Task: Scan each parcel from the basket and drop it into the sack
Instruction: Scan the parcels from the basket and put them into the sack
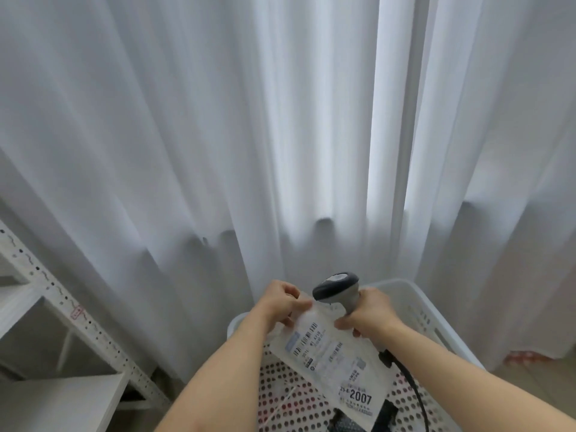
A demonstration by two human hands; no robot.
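Pinching the flat white labelled plastic parcel (333, 357) with your left hand (282, 302), your right hand (369, 313) grips the grey handheld scanner (338, 288) over the white perforated basket (414, 304).

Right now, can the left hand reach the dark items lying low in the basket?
Probably not yet: the left hand pinches the parcel, which lies over the basket and covers the dark items.

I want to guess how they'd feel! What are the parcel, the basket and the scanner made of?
The parcel looks like a thin, soft plastic mailer: pale, slightly see-through, with a paper-looking printed label. The basket seems to be hard white plastic, with smooth walls and a hole-dotted floor. The scanner appears to be matte grey plastic, with a dark cable.
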